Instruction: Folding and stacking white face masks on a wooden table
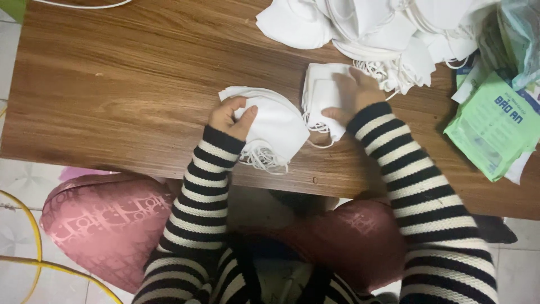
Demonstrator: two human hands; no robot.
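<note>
My left hand (232, 117) grips the left edge of a small stack of white face masks (275, 126) lying near the front edge of the wooden table (124, 84); their ear loops hang over that edge. My right hand (355, 93) rests flat on a second small bundle of white masks (322, 95) just to the right, fingers curled over it. Both arms wear black-and-white striped sleeves.
A big heap of white masks (382, 34) fills the table's far right. Green and white plastic packets (495, 124) lie at the right edge. The left half of the tabletop is bare wood. Below the table are my knees in pink cloth and a yellow cable (34, 231) on the floor.
</note>
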